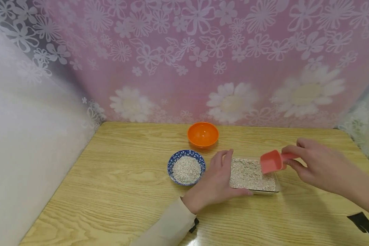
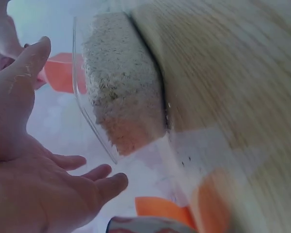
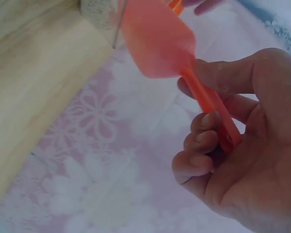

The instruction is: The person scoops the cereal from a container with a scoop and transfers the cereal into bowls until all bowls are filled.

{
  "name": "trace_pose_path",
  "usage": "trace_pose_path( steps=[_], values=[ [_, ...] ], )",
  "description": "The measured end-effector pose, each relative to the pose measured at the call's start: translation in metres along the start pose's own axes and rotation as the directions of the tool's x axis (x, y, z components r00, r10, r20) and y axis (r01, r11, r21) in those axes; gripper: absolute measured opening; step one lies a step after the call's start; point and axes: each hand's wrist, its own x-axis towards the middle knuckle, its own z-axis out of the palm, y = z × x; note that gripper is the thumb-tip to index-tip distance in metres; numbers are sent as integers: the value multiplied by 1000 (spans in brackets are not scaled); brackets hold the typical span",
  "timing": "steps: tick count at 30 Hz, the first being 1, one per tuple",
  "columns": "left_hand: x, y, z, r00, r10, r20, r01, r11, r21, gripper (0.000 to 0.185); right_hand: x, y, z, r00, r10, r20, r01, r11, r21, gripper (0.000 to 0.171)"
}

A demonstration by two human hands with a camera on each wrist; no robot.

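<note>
A clear rectangular container (image 1: 254,175) of pale oat-like flakes stands on the table. My right hand (image 1: 310,160) grips the handle of a pink-red scoop (image 1: 271,162), fingers curled round it as the right wrist view shows. The scoop's bowl is above the right end of the container; its inside looks bare in the head view. My left hand (image 1: 213,181) is at the container's left end, fingers extended and thumb along the near side. In the left wrist view its palm faces the container wall with the fingers spread.
Left of my left hand sits a blue-and-white bowl (image 1: 171,172) heaped with similar flakes. Behind it stands an orange bowl (image 1: 203,134) with nothing in it. The wooden table (image 1: 120,177) ends at the back against a pink flowered curtain (image 1: 172,68).
</note>
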Motion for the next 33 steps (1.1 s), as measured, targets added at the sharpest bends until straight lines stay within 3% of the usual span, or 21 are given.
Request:
trace_pose_path(
  steps=[5,11,14,18,23,33],
  values=[
    [5,5,5,997,-61,36,61,998,-3,124,10,-7,-9,997,19,80,-14,998,-61,25],
    [9,5,10,981,-163,105,170,984,-62,129,21,-14,-12,965,55,258,-35,996,-81,18],
    [11,4,13,975,-185,120,194,978,-70,130,22,-15,-9,959,56,277,-38,997,-72,19],
    [14,1,16,967,-203,153,218,971,-93,130,19,-12,-1,968,45,248,-36,998,-43,19],
    [14,-1,16,957,-218,190,244,961,-128,131,11,-6,13,976,56,212,-74,994,76,19],
    [15,-4,17,957,-206,202,238,960,-149,131,-11,14,53,999,14,31,-23,951,309,29]
  ],
)
